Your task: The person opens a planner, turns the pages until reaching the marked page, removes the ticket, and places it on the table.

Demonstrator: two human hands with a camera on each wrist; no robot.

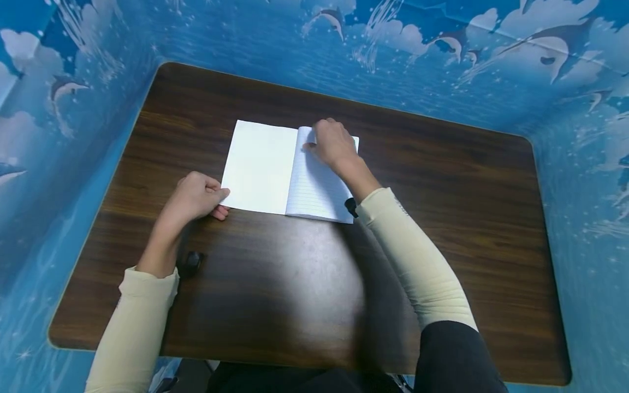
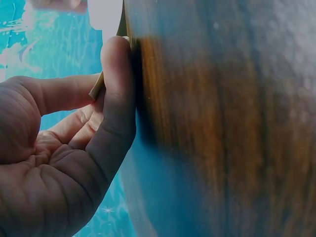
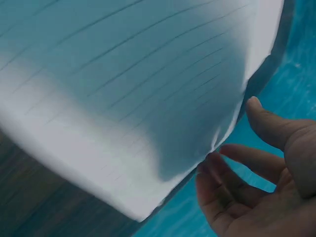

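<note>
An open notebook (image 1: 260,164) lies on the dark wooden table, its left side blank white and its right page (image 1: 314,188) ruled with lines. My left hand (image 1: 196,195) pinches the notebook's lower left corner, thumb on top and fingers underneath. In the left wrist view, the cover's thin edge (image 2: 97,88) shows between the thumb and fingers of that hand (image 2: 74,143). My right hand (image 1: 336,143) is over the top of the lined page. In the right wrist view, its fingertips touch the edge of the lined page (image 3: 163,94), while the thumb of this hand (image 3: 261,182) stands apart from them.
The wooden table (image 1: 442,218) has rounded corners and extends to both sides of the notebook. Blue cloth with dolphins (image 1: 295,60) surrounds it at the back and sides. A small black device (image 1: 193,261) is beside the left wrist, another (image 1: 351,206) at the right wrist.
</note>
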